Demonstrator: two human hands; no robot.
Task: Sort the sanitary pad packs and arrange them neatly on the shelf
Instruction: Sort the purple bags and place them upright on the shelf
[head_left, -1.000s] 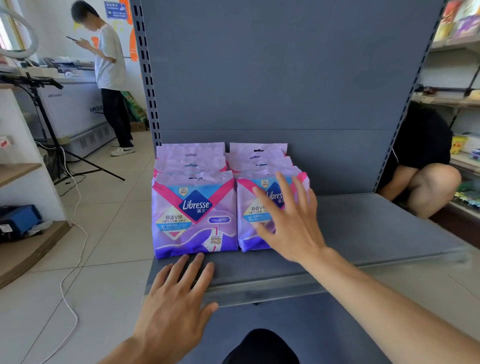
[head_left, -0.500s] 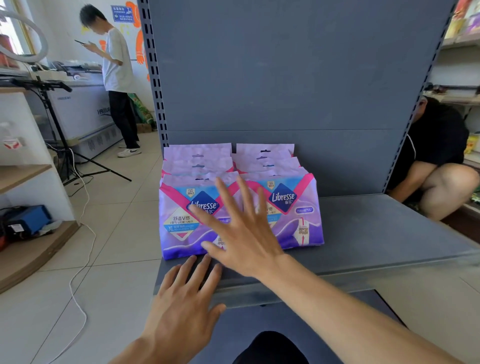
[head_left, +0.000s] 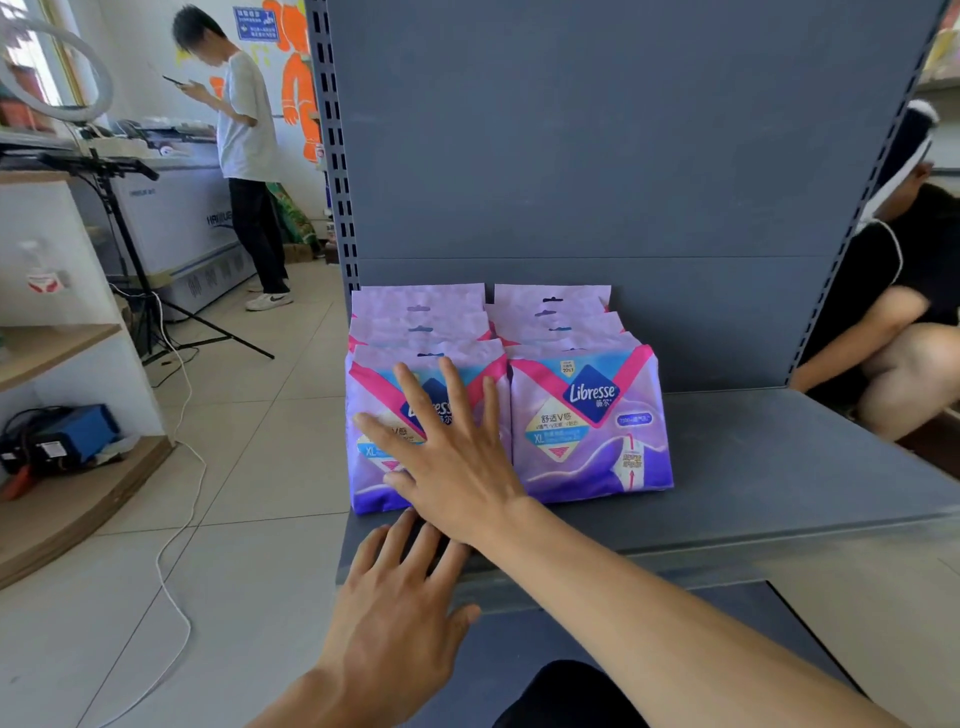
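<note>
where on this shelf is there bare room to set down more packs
The widest bare patch of the shelf lies right of the right row of packs, bordered by the back panel and the front edge. A thin strip runs in front of the packs. The left end is crowded: the left row, the right hand flat on it, the left hand at the edge.

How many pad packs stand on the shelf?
8, as far as the tops show: two rows of four. The left row has the right hand on its front pack; the right row stands beside it. More could be hidden behind.
</note>
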